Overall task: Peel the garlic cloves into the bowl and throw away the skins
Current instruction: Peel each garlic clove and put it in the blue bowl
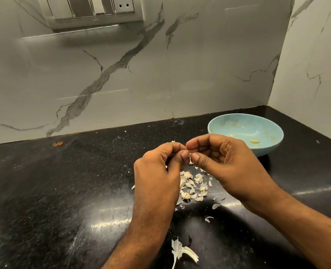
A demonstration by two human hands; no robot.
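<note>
My left hand (159, 169) and my right hand (224, 162) meet above the black counter and pinch one small garlic clove (190, 154) between their fingertips; the clove is mostly hidden. Under the hands lies a heap of garlic cloves and loose skins (193, 186). A light blue bowl (273, 133) stands just behind my right hand, with a few peeled cloves (254, 141) on its bottom.
A larger piece of garlic skin with stem (182, 251) lies near the front of the black counter (64, 191). Marble wall panels close the back and right side. A switch plate (91, 8) hangs on the wall above.
</note>
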